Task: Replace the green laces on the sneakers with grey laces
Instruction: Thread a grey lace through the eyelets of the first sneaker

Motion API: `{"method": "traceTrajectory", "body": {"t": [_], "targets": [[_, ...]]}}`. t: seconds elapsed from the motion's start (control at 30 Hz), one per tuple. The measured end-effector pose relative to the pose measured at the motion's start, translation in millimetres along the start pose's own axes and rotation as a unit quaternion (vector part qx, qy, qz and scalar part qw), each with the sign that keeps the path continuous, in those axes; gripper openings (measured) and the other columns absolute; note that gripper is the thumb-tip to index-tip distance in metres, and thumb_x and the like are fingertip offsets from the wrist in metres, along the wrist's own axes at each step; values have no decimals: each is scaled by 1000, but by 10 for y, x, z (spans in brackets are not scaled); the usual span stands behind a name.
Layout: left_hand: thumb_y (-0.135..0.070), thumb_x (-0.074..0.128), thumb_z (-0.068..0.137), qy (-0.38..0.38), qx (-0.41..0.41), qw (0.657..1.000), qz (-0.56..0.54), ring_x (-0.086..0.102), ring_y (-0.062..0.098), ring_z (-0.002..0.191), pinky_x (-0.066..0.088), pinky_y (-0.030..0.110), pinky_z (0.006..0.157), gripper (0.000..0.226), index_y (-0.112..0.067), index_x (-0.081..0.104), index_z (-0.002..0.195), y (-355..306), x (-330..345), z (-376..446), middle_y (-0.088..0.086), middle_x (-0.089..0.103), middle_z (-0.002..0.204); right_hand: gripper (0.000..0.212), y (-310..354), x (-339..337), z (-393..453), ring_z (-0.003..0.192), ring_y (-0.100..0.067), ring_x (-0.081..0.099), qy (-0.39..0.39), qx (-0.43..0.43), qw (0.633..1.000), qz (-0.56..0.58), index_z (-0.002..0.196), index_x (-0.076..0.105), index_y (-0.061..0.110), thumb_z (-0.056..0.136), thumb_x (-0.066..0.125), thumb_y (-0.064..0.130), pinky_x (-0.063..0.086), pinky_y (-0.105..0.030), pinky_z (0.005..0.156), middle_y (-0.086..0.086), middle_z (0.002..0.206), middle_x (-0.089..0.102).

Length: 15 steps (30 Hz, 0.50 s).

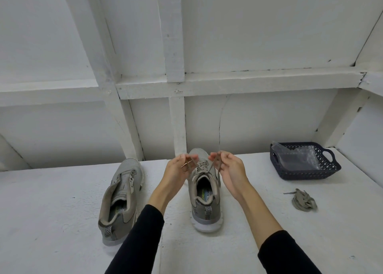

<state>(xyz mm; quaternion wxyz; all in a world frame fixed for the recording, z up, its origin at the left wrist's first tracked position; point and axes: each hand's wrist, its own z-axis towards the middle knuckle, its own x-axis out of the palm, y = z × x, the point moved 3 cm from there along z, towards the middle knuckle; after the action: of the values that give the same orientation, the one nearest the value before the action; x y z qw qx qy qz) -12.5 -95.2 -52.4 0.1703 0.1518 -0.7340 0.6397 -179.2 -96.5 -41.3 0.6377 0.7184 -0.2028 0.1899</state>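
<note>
While both hands worked at frame centre, each pinched one end of the lace [202, 166] threaded through the right sneaker [204, 190]. The left hand [178, 169] held its end between thumb and fingertips, and the right hand [227, 168] did the same on the other side, both ends drawn up and apart above the eyelets. That sneaker stood on the white counter [62, 201], heel toward the lower edge of the frame. The left sneaker [121, 199] lay just left of centre with no lace visible in its eyelets. A bundle of loose lace [303, 200] sat at right on the counter, well apart from both shoes. A dark basket [333, 170] with clear plastic in it stood at upper right of the counter.

Lace colour was hard to judge; whether the held lace was the grey one going in or the green one coming out could not be told.

Several slips seemed possible. Uneven pulling could leave one end short, so tying would be awkward. A thin pinch on the tips could let an end slide free and drop back through an eyelet. A hard upward tug might tip the sneaker. The loose bundle looked similar in tone, so the wrong lace might be picked for the left sneaker.
</note>
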Motion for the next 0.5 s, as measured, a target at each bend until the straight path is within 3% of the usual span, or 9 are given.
{"method": "traceTrajectory", "body": {"t": [0.1, 0.23, 0.3, 0.4, 0.5], "targets": [[-15, 39, 105, -16, 13, 997, -76, 66, 19, 86, 53, 31, 83, 28, -6, 60, 87, 6, 121, 31, 6, 66, 86, 14, -13, 43, 61, 77, -19, 60, -2, -7, 1000, 19, 97, 60, 1, 99, 47, 4, 52, -28, 78, -9, 82, 61], [-27, 54, 98, -86, 36, 995, -39, 47, 8, 50, 51, 23, 61, 24, -8, 60, 85, 46, 150, 128, -3, 48, 61, 14, -52, 14, 91, 53, -11, 42, -45, -19, 999, -15, 94, 65, 3, 94, 60, 16, 46, -24, 59, -1, 61, 46], [-23, 54, 98, -93, 42, 994, -38, 45, 6, 49, 48, 20, 55, 21, -6, 63, 90, 57, 163, 169, -3, 49, 63, 15, -90, 3, 109, 52, -11, 40, -39, -10, 999, -19, 99, 66, 2, 95, 58, 13, 44, -24, 57, -1, 62, 46], [-14, 55, 97, -79, 51, 995, -34, 53, 5, 58, 50, 17, 56, 16, -6, 68, 102, 69, 187, 212, -2, 61, 75, 16, -136, -2, 156, 52, -12, 42, -23, 5, 1000, -2, 107, 67, 3, 95, 56, 6, 42, -24, 53, -3, 65, 50], [-23, 63, 93, -90, 65, 994, 16, 39, 7, 47, 39, 19, 45, 17, -9, 71, 95, 68, 169, 207, -3, 45, 58, 14, -157, -1, 179, 46, -10, 33, -36, 2, 998, -47, 103, 69, 6, 93, 62, 12, 35, -22, 46, -1, 58, 42]]}}
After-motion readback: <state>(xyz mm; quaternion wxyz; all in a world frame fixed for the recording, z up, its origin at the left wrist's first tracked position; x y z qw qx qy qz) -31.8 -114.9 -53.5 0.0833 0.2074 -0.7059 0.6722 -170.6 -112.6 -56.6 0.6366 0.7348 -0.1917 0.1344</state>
